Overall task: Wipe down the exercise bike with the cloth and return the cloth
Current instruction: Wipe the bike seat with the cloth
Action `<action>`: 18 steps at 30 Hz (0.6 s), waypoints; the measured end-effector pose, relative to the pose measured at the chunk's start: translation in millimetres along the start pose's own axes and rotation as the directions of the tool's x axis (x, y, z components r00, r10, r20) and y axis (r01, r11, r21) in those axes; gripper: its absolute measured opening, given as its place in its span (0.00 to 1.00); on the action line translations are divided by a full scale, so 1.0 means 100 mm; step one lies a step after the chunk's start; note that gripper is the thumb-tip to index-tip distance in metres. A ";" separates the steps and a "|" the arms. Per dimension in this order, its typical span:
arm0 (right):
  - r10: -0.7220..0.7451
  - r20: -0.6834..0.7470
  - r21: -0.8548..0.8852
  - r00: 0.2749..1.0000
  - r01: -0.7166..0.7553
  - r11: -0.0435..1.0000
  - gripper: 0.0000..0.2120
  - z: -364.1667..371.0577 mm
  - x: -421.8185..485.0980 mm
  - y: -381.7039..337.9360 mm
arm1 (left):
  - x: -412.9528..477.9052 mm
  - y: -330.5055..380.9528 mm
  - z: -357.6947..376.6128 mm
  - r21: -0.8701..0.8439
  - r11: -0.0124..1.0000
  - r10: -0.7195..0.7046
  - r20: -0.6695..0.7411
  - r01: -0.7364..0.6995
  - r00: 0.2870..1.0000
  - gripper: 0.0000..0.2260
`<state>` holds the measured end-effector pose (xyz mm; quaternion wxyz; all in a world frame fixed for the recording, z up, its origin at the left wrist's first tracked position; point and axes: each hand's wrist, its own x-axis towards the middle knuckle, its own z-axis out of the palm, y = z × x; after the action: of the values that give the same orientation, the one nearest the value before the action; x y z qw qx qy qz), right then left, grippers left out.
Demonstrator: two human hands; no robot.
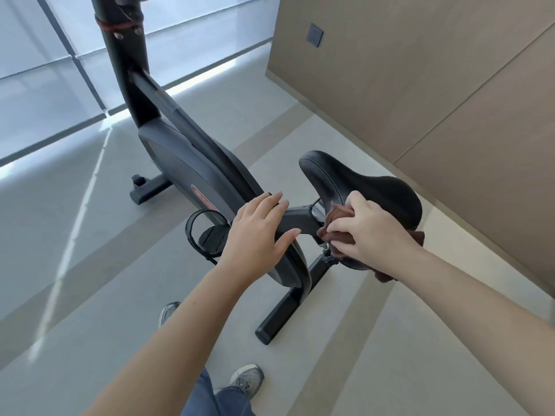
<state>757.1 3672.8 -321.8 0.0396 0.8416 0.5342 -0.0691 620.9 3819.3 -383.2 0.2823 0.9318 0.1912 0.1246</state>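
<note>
A black exercise bike (192, 163) stands on the floor, its post rising to the top left. Its black saddle (369, 187) sits at centre right. My right hand (369, 232) grips a brown cloth (338, 217) against the seat post, under the saddle's near side. Part of the cloth hangs below my wrist. My left hand (258, 232) rests with straight fingers on the frame just ahead of the seat post. A pedal with a strap (210, 235) shows to the left of that hand.
A tan panelled wall (420, 85) with a grey socket plate (314, 35) runs along the right. Frosted glass panels (45, 70) fill the top left. The bike's rear foot bar (285, 313) lies near my shoes (246, 379) on the grey floor.
</note>
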 end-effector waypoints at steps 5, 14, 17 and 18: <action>-0.108 -0.045 -0.051 0.993 0.106 0.993 0.10 0.02 0.02 -0.01 | 0.06 0.17 -0.04 -0.003 1.000 0.010 0.019 -0.010 1.000 0.23; 0.434 -0.247 0.514 0.866 -0.263 0.817 0.11 0.07 -0.28 0.56 | 0.24 0.48 -0.05 0.023 0.987 0.156 0.063 -0.158 0.986 0.23; 0.628 -0.230 0.529 0.743 -0.446 0.722 0.12 0.11 -0.12 0.52 | 0.34 0.56 -0.01 0.048 0.977 0.202 0.088 -0.207 0.975 0.23; 0.644 -0.245 0.526 0.724 -0.459 0.716 0.13 0.15 -0.17 0.46 | 0.38 0.59 0.00 0.056 0.973 0.219 0.099 -0.225 0.971 0.24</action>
<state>790.8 3636.2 -334.2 -0.2408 0.9458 0.2177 0.0093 671.7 3790.5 -344.8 0.2440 0.9609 0.0765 0.1056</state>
